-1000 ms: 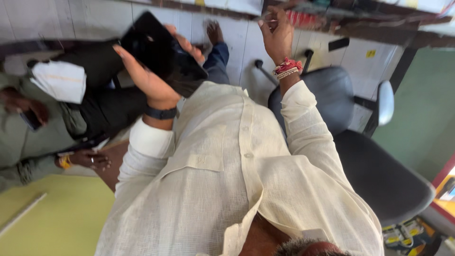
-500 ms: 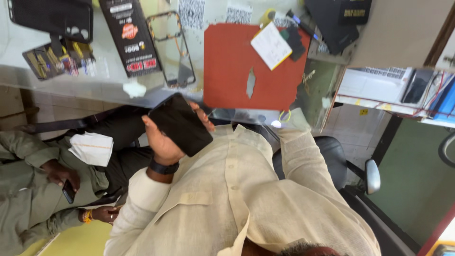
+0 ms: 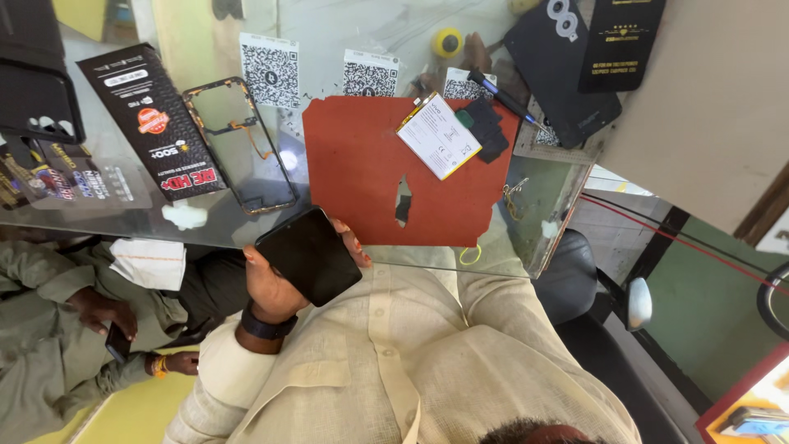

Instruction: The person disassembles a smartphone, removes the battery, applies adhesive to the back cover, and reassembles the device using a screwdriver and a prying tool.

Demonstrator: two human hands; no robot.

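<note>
- I see the left hand [image 3: 275, 284] wrapped around a black phone [image 3: 308, 255], fingers curled over its far edge and thumb side against the near edge; a dark band sits on that wrist.
- The phone is a flat, glossy black slab with rounded corners, tilted corner-up, held just below the near edge of the red mat [image 3: 370, 177] and above the cream shirt [image 3: 411, 362].
- I cannot find the right hand in this view, so I cannot tell whether it grips anything.
- The red mat is matte, roughly square with ragged edges and a torn hole near its lower middle; it lies on a glass counter [image 3: 526, 214] whose top reflects light.
- On the mat's upper right corner rests a white rectangular phone battery [image 3: 440, 136] with a yellow edge, touching a stack of small dark pads [image 3: 485, 127].
- Left of the mat lies a bare phone frame [image 3: 238, 144], thin, metal-rimmed, with orange ribbon cable showing inside.
- Further left of the mat sits a long black printed package [image 3: 152, 119], glossy card.
- Above the mat's right corner lies a blue-tipped screwdriver [image 3: 501, 94], and beyond it a black phone back cover [image 3: 559, 70].
- The shirt is a woven, slightly crinkled cream fabric with a buttoned placket.
- Well left of the mat, below the counter, another person in olive clothing [image 3: 41, 345] sits with a dark phone in hand.
</note>
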